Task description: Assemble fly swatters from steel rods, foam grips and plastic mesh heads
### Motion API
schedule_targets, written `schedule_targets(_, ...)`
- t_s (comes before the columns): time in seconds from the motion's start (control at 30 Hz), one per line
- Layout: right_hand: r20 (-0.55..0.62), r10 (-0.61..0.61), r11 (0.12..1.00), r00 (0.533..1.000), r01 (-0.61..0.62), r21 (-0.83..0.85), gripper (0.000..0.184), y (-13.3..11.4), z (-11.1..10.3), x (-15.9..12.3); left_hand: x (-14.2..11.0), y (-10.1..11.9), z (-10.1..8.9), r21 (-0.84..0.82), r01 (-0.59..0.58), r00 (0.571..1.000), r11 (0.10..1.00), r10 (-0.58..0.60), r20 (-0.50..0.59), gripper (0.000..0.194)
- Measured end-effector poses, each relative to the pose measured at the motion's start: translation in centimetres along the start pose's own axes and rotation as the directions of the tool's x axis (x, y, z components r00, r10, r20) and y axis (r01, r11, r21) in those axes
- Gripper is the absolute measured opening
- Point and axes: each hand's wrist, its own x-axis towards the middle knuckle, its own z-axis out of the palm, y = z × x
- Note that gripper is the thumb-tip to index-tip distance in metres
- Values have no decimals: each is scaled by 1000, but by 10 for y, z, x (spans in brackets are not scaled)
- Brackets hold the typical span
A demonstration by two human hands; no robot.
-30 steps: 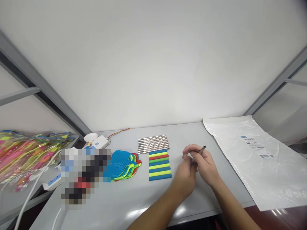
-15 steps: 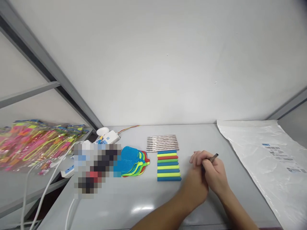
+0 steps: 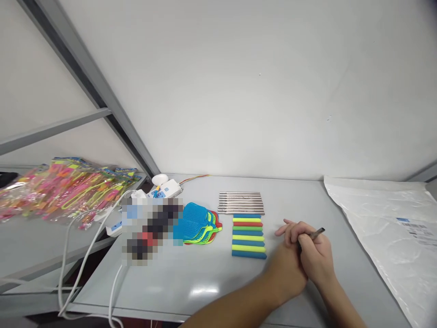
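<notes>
Fingers of the right hand (image 3: 317, 256) grasp a rod (image 3: 318, 233), hold of the left hand (image 3: 288, 272) unclear: seemingly two-handed working, next needing steadiness

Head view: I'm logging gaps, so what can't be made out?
In head view:
Thin dark metallic rod: mostly hidden by right hand.
Left hand: fingertips covered by right hand.
Dark-and-red object: blurred by pixelation.
White plastic bag: cut by right picture edge; label text too small.

Left hand (image 3: 287, 271) against right hand (image 3: 313, 250), dark rod (image 3: 317, 233) in the latter's grip.
</notes>
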Motion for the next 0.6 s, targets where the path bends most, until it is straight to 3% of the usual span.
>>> schedule_targets(0.27, -3, 32, 999, 999, -32, 9, 21, 0, 5, 1, -3, 2, 0, -132, 25, 998, 991, -32, -49, 30)
schedule_targets(0.5, 52, 93, 995, 994, -94, 20, 18, 3, 2, 7, -6, 16, -12, -225, 1, 998, 974, -14, -54, 28)
schedule_targets(0.6, 23, 139, 990, 990, -138, -35, 15, 8, 0, 4, -7, 23, -16, -242, -3, 999, 970, -7, -39, 28)
